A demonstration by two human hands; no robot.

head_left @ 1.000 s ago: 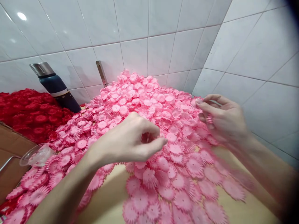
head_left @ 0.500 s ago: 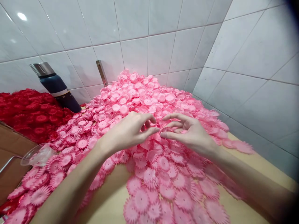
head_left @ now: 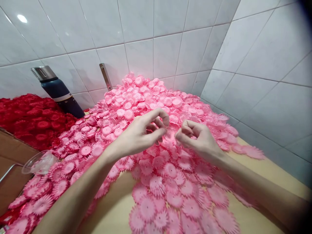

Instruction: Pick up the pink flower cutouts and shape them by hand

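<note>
Pale yellow bench, its top showing at front and right, set in a corner of two white tiled walls, glossy, one lamp glare upper left. Pink notched discs: too many to count, one heap sloping from the back wall down the bench, some spread flat at the front. Red discs: one heap, far left, uncountable. One dark blue bottle, between the heaps. One metal strip at the wall. One clear plastic container, one cardboard box, left. Two hands above the pink heap, just apart: left hand half curled, thumb near index; right hand pinched. Cannot tell whether either grip holds a disc; fingertips blurred.
</note>
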